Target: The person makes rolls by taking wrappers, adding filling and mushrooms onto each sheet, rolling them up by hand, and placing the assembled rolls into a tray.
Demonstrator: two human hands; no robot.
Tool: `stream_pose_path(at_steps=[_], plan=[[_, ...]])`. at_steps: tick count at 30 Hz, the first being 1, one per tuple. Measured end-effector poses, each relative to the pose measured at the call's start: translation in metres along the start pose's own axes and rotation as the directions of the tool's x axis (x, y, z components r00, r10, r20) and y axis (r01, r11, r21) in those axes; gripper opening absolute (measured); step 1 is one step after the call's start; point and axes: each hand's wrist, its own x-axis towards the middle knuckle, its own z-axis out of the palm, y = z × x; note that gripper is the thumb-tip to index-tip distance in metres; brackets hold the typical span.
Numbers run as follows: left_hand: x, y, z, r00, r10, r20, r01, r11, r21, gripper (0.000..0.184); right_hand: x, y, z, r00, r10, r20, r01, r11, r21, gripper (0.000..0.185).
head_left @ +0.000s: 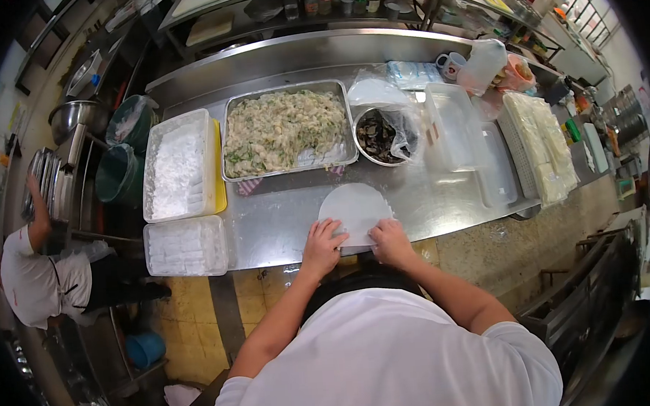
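Observation:
A thin, pale round wrapper [354, 205] lies flat on the steel table, its straighter near edge toward me. My left hand [323, 245] grips that edge at its left corner with the fingers curled. At the right corner my right hand [390, 241] pinches the same edge. Beyond the wrapper stands a deep metal tray [225, 135] filled with a pale chopped mixture flecked with green. Right of the tray, a round metal bowl [382, 162] holds dark pieces, with clear plastic film partly over its side.
Left on the table [282, 220] are a white tub [209, 165] and a lidded-looking container of white rolls [186, 247]. Clear plastic bins [453, 126] and a crate with wrapped packs [546, 147] stand right. A co-worker [34, 270] reaches toward shelves at far left.

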Motion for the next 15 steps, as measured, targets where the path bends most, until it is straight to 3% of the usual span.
stream_pose_path(at_steps=[5, 8, 15], plan=[[-0.009, -0.01, 0.001, 0.999, -0.036, -0.038, 0.033, 0.997, -0.075, 0.023, -0.004, 0.012, -0.002, 0.993, 0.121, -0.019, -0.12, 0.992, 0.047, 0.009], [-0.006, -0.005, -0.006, 0.997, -0.06, -0.055, 0.056, 0.996, -0.065, 0.021, 0.001, 0.009, -0.009, 0.978, 0.201, 0.057, -0.203, 0.979, 0.031, 0.012], [-0.005, -0.005, -0.004, 0.99, -0.103, -0.1, 0.101, 0.995, -0.027, 0.018, 0.006, 0.017, -0.013, 0.967, 0.21, 0.148, -0.214, 0.977, 0.013, 0.017]])
